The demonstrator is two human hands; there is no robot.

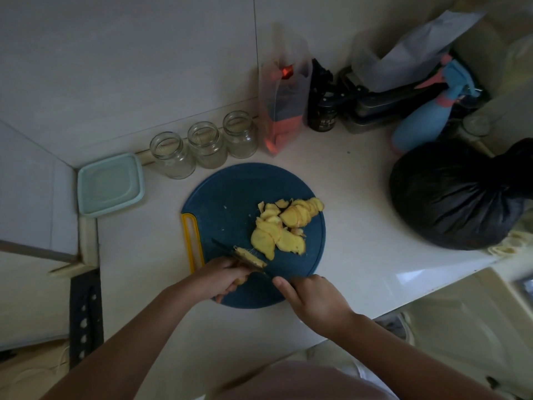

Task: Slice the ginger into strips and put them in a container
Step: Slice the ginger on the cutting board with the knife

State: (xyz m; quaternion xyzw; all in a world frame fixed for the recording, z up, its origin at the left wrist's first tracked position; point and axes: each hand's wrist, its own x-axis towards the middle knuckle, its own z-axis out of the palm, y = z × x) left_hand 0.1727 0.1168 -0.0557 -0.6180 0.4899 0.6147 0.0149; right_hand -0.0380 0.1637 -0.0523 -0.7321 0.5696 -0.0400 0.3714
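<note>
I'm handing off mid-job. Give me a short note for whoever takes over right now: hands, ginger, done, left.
Left hand holds a ginger piece on the cutting board.
Right hand grips the knife, blade against that piece.
Done: flat slices piled on the board.
Left: finish slicing, cut strips, move them to a container; the lidded box sits closed, left of the board.

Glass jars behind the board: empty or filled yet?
Empty. The three glass jars stand upright, lidless, glass clear to the bottom. The ginger slices lie on the cutting board.
</note>
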